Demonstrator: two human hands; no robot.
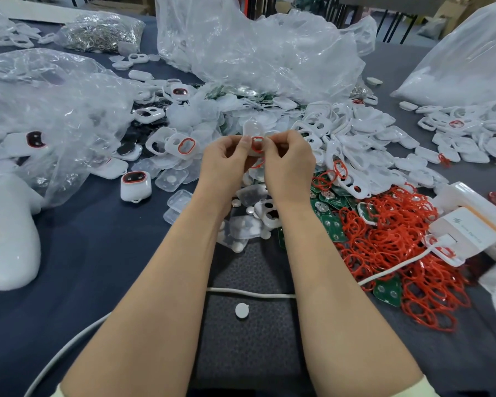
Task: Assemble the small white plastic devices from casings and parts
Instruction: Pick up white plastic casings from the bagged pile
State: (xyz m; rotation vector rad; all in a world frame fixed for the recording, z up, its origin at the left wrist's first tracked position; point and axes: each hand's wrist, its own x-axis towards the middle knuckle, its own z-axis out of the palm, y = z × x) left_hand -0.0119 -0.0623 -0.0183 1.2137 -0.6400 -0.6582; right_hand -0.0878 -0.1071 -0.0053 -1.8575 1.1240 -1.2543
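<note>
White casing (252, 130) fitted with a red ring (257, 145) is held up above the heap of loose parts (355, 133), pinched from both sides by the curled fingers of the left hand (228, 157) and right hand (288, 159).

Two hands, left hand (226, 159) and right hand (289, 160), pinch one white casing (252, 128) bearing one red ring (257, 145). One white disc (241, 310) lies alone. Three big clear bags (255, 53) are open; loose casings (370, 130), spare rings (390, 233) and green boards (334, 224) lie in heaps too dense to count.
</note>
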